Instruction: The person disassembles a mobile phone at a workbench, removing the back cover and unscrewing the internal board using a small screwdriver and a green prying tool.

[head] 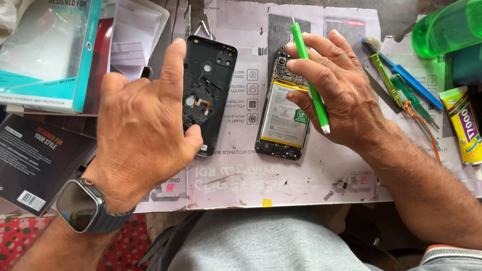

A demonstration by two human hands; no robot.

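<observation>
Left hand point(140, 129) spread on the light, stiff back cover point(208, 92); right hand point(336, 85) pinches a green stick point(310, 76) over my fragile opened phone point(282, 116), best held by its edges.

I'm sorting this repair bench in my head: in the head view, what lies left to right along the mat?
Left hand → black back cover → opened phone → right hand with green pry tool → glue tube.
</observation>
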